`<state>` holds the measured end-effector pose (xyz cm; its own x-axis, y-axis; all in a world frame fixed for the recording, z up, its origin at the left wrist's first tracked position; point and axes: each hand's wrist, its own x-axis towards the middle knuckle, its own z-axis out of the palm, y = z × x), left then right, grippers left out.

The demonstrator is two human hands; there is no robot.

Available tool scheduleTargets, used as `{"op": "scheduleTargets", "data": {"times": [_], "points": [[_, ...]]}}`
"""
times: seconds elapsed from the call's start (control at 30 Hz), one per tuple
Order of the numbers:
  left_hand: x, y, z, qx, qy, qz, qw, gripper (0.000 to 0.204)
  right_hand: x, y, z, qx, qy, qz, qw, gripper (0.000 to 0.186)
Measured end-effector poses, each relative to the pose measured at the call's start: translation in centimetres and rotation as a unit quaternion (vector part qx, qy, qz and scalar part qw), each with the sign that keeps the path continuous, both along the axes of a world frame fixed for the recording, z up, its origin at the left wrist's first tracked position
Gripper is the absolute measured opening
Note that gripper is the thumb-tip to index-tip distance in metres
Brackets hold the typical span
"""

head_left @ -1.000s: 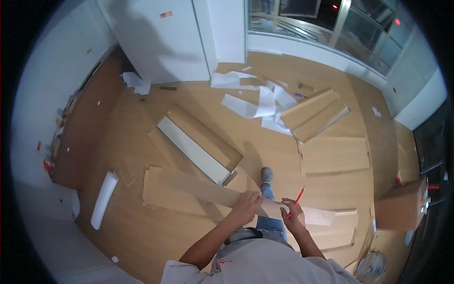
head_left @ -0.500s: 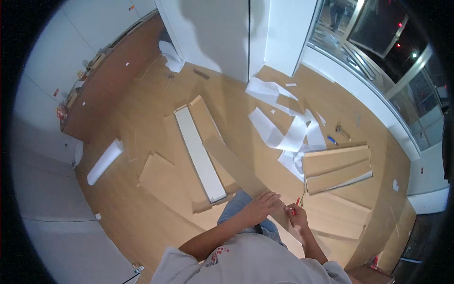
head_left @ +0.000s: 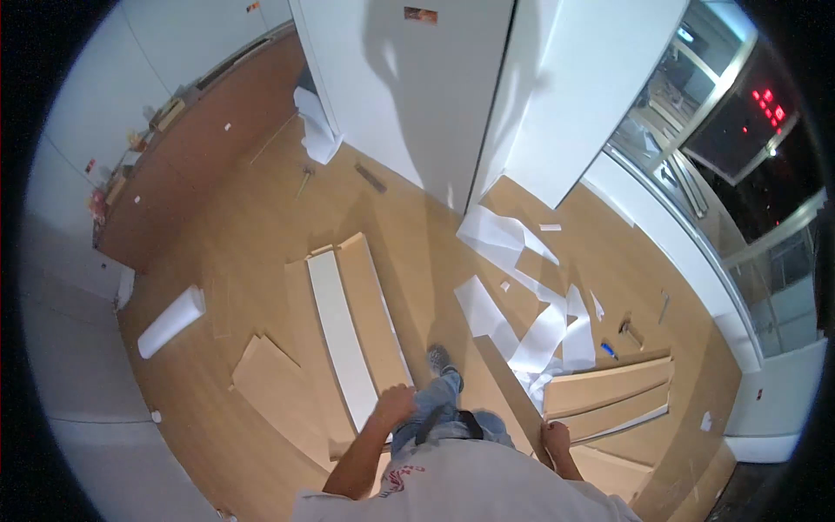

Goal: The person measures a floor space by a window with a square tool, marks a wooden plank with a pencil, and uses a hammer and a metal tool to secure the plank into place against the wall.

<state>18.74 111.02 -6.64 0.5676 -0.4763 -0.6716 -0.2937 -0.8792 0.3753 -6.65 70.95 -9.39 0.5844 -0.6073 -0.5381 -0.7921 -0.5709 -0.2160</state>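
While right hand (head_left: 557,435) grips long board (head_left: 513,388), left hand (head_left: 397,405) hangs well apart.

White paper strips (head_left: 543,337) lie tangled on the tan floor (head_left: 252,287) ahead of the grip. Ahead and to its right are a blue tool (head_left: 609,351) and, just beyond that, a hammer (head_left: 631,332). Well to the left of the grip lies a white roll (head_left: 172,323). Far ahead and left, a dark flat strip (head_left: 370,177) and a small tool (head_left: 303,180) lie near a white panel (head_left: 435,87), with a white sheet (head_left: 318,130) at its corner. Far ahead and right of the grip, red lights (head_left: 767,106) show at a window (head_left: 726,96).
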Motion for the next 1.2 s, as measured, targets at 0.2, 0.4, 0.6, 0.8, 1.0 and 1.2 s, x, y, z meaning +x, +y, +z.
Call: {"op": "scheduleTargets", "data": {"times": [0.2,0.4,0.6,0.8,1.0,1.2], "points": [[14.1,-1.7,3.5,-0.039,-0.012,0.038,0.998,0.054,16.6,-3.7,0.5,-0.053,-0.060,0.131,0.988,0.042],[28.2,-7.0,1.8,-0.205,-0.157,0.022,0.966,0.052,46.3,2.3,7.6,0.080,-0.056,0.181,0.979,0.034],[46.1,-8.3,1.1,-0.263,-0.271,0.020,0.926,0.060,71.3,11.2,1.8,0.268,-0.026,0.381,0.885,0.029],[57.9,-0.5,-0.4,-0.059,-0.187,0.086,0.977,0.035,87.5,20.3,-10.6,0.480,-0.052,0.400,0.779,0.028],[52.5,1.6,-10.3,0.114,0.021,0.228,0.967,0.029,106.1,24.0,-31.5,0.212,-0.023,0.619,0.756,0.025],[57.7,-1.1,-14.8,0.010,0.024,0.296,0.955,0.039,125.8,22.5,-57.1,0.028,-0.106,0.449,0.887,0.019]]}}
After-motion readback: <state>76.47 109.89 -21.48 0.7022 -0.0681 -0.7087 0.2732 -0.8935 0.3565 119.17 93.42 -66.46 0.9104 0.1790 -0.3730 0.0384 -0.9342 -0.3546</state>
